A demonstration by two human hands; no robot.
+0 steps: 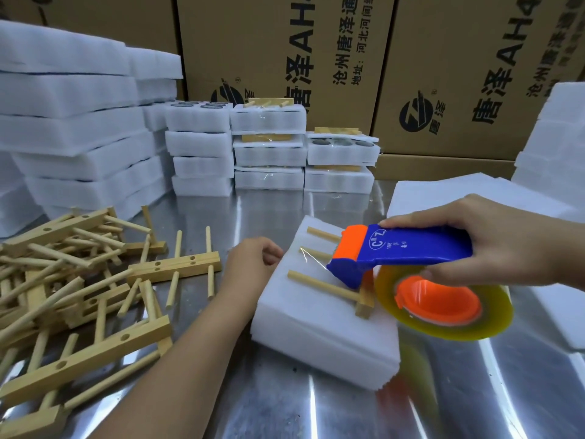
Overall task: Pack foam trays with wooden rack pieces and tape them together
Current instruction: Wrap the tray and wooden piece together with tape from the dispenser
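A white foam tray stack (319, 331) lies on the metal table in front of me. A wooden rack piece (329, 288) with three dowels rests on top of it. My right hand (493, 245) grips a blue and orange tape dispenser (408, 248) with a yellowish tape roll (443, 308). The dispenser's front end presses on the foam top, and clear tape runs from it across the dowels. My left hand (250, 264) rests against the foam stack's left edge, fingers curled on it.
A pile of loose wooden rack pieces (72, 280) covers the table's left side. Taped foam packs (269, 150) are stacked at the back, tall foam stacks (63, 122) at far left, flat foam sheets (468, 198) at right. Cardboard boxes (443, 74) stand behind.
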